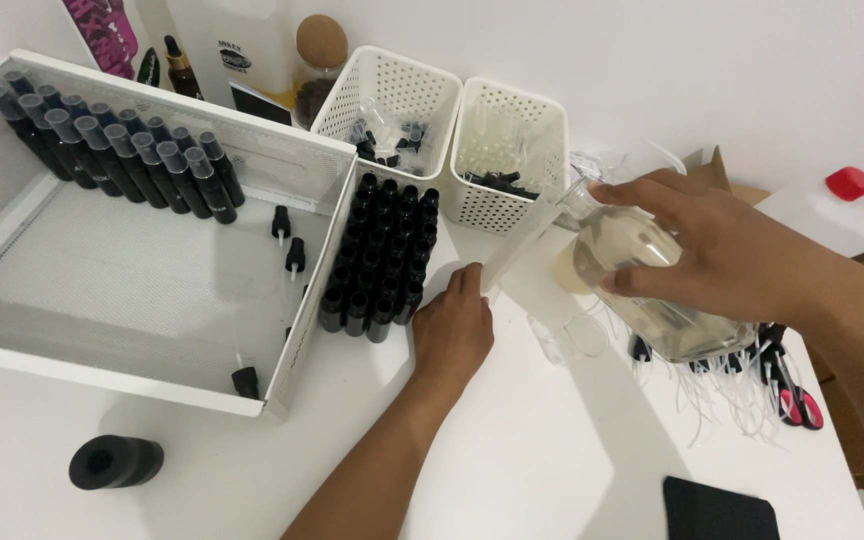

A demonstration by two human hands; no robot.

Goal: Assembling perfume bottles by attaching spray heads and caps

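On the white desk (552, 460), seen from the head camera, the right hand (742, 255) is clamped around one clear glass bottle (632, 270) tilted toward the left. The left hand (457, 325) rests flat, fingers together, touching a block of small black bottles (382, 260) beside one large white tray (152, 300). Two white perforated baskets (392, 95) stand behind; one black roll (115, 462) lies near.

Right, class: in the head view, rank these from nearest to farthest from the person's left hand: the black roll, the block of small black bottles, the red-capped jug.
From the left hand:
1. Block of small black bottles, just left of the fingers.
2. Black roll, lower left on the table.
3. Red-capped jug, far right.
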